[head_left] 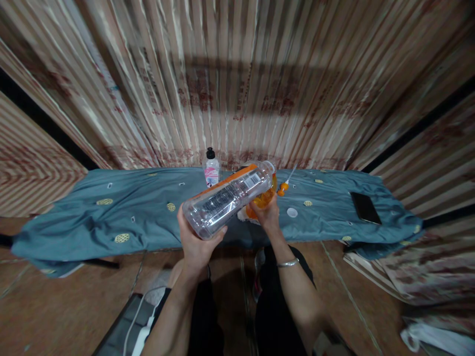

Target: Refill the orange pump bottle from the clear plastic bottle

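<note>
My left hand is wrapped round the base of a large clear plastic bottle with an orange-edged label, held tilted with its mouth toward the right. My right hand grips an orange translucent object right under the bottle's mouth, above a low bench covered by a blue-grey cloth. What exactly the orange object is stays partly hidden by the bottle and my fingers.
A small bottle with a black cap and pink label stands at the back of the bench. An orange-handled tool, a white lid and a black phone lie to the right. Striped panels stand behind; a white cable lies on the floor.
</note>
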A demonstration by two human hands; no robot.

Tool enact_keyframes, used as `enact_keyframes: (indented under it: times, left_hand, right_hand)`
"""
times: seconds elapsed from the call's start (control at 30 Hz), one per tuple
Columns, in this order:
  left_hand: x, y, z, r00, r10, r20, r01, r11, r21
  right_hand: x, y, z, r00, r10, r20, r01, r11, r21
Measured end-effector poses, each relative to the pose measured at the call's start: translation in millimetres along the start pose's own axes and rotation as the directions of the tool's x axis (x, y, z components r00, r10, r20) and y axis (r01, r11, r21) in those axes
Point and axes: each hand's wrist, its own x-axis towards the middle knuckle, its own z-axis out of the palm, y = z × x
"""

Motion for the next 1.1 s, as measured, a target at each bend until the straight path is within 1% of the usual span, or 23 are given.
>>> enact_keyframes:
  times: [0.1, 0.23, 0.47, 0.73, 0.9, 1.1]
  left_hand:
    - [0.1, 0.6, 0.2, 1.0, 0.01, 0.011, -0.01, 1.0, -0.006]
    - [0.3, 0.2, 0.3, 0.999, 0.034, -0.002, -0.034, 0.999, 0.001]
    - [-0.4, -2.9, 0.0, 1.0, -0.009, -0.007, 0.009, 1.0, -0.004]
    - [-1.1, -5.5, 0.8, 1.0, 0.011, 0.0, -0.011, 1.0, -0.013]
    - [-1.0, -4.3, 1.1, 1.0, -0.01, -0.005, 0.009, 1.0, -0.023]
    - [-0.6, -3.8, 0.9, 1.0, 0.005, -0.018, -0.005, 1.0, -0.009]
  right_hand:
    - [0.8, 2.4, 0.9, 1.0, -0.012, -0.009, 0.012, 1.0, -0.004]
    - [1.2, 2.8, 1.0, 1.0, -0.013, -0.011, 0.013, 1.0, -0.008]
    - [0.0, -1.1, 0.8, 1.0, 0.009, -0.016, -0.01, 0.999, -0.053]
    - [-0.9, -1.9, 0.1, 1.0, 0.009, -0.012, -0.009, 1.0, -0.016]
    - [0.1, 2.3, 1.7, 1.0, -0.014, -0.021, 0.013, 0.999, -0.032]
    - [0.2, 1.5, 1.8, 0.999, -0.023, -0.026, 0.022, 0.999, -0.034]
